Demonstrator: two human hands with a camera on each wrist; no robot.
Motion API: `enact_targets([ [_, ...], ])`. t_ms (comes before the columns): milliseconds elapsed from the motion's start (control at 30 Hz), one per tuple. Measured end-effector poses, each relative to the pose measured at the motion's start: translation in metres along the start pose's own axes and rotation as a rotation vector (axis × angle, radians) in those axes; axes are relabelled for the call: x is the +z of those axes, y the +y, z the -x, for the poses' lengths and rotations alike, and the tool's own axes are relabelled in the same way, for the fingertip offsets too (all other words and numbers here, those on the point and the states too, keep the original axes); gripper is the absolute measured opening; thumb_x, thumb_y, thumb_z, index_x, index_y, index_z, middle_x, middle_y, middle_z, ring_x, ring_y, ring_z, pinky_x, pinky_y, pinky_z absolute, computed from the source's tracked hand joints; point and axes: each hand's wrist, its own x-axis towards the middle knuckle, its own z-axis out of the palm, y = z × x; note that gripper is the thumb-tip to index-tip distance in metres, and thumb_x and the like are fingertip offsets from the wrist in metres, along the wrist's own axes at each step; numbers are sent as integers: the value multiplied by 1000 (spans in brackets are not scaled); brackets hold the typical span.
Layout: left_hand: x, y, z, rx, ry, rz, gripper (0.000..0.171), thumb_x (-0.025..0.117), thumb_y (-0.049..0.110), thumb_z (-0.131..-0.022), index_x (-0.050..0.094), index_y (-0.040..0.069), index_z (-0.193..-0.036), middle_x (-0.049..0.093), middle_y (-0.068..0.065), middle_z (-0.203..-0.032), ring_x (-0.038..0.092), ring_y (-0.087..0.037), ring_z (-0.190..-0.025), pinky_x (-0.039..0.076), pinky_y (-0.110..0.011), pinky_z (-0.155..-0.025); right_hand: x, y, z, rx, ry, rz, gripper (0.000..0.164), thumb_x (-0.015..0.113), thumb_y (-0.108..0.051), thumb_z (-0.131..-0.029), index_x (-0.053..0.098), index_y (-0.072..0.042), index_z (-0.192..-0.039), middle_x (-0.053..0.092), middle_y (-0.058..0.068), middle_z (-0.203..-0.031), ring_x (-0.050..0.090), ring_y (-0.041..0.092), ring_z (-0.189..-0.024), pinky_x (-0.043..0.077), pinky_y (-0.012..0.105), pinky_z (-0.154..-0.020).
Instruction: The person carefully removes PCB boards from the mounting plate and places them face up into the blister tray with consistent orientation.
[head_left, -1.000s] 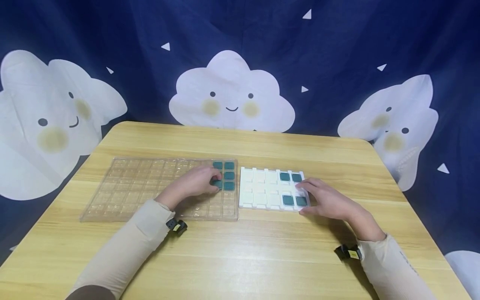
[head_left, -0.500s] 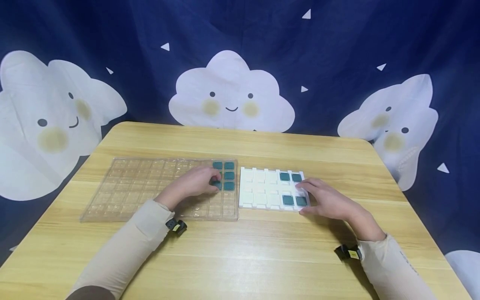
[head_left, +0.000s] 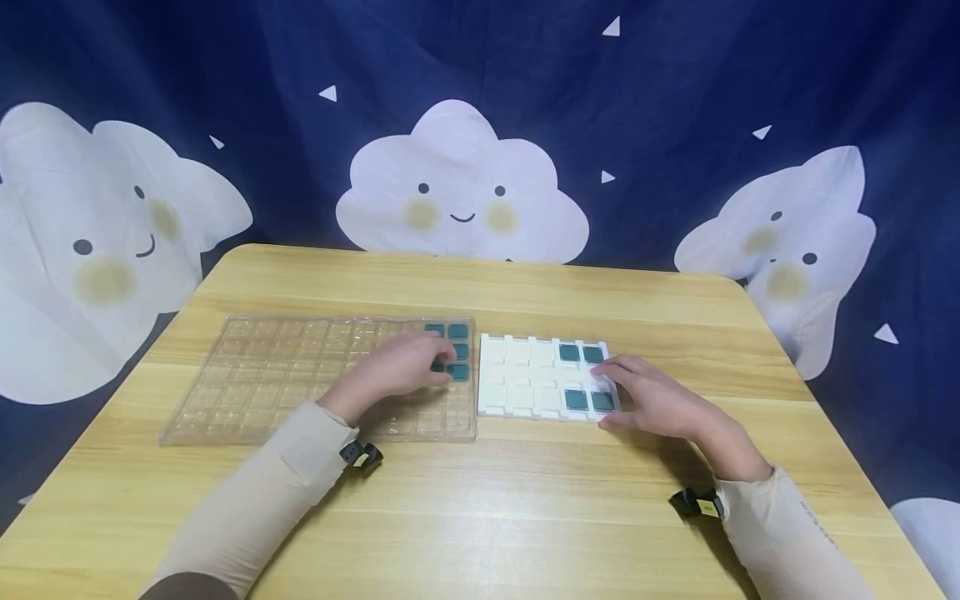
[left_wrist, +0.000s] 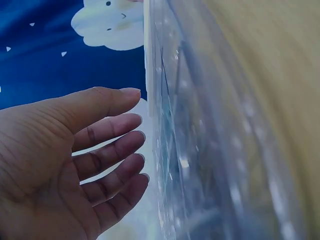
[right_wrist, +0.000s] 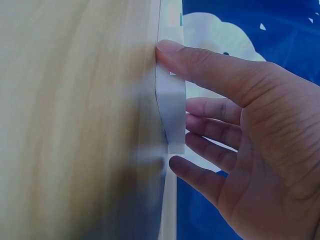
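Note:
Above the right end of a clear plastic tray (head_left: 285,367), my left hand (head_left: 397,364) reaches over a small cluster of dark green square chips (head_left: 458,372). Its thumb and loosely bent fingers are apart, and the left wrist view shows nothing between them; the fingertips come close to the tray's surface. Some chips there are partly hidden by the hand. My right hand (head_left: 660,400) rests at the right end of a white pocketed tray (head_left: 517,375). Its thumb touches the near corner, and a fingertip lies on the tray between the green chips (head_left: 576,400) at that end.
Both trays lie side by side on a wooden table (head_left: 487,517), with a narrow gap between them. The clear tray's other pockets show no chips. Behind the table hangs a dark blue cloth (head_left: 637,100) with white clouds. Black wrist cameras sit at both cuffs.
My left hand has shifted slightly right over the green chips, its fingertips now reaching toward the last column. The right hand and both trays have stayed in place.

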Motion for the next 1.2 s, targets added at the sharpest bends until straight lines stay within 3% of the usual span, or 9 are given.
enact_targets([
  [133,1,8,-5,18,0,1,34,72,30,-89,67,14,-119,65,-5,-123,47,-31,-130,35,-47,-110,0,0,0,1,0,-5,71,83,-33,-77,54,-2,-134,51,16,-133,47,35,-124,39,51,-104],
  [367,4,26,-15,63,4,33,34,70,29,-91,66,12,-120,64,-1,-113,58,-19,-105,47,-37,-96,1,0,0,1,2,-11,71,83,-34,-77,54,-2,-134,52,15,-133,47,34,-123,40,51,-104],
  [967,14,69,-39,205,-32,-5,32,69,29,-92,67,12,-118,65,-1,-112,60,-16,-102,49,-32,-90,1,0,0,-7,8,-17,71,84,-33,-76,55,-2,-133,52,13,-132,48,32,-123,40,49,-104],
  [1200,17,79,-44,218,-51,-15,32,68,31,-93,66,13,-120,64,1,-112,59,-15,-103,48,-31,-92,0,0,1,-17,13,-27,71,84,-31,-75,55,-2,-133,53,13,-131,48,32,-122,41,49,-103],
])
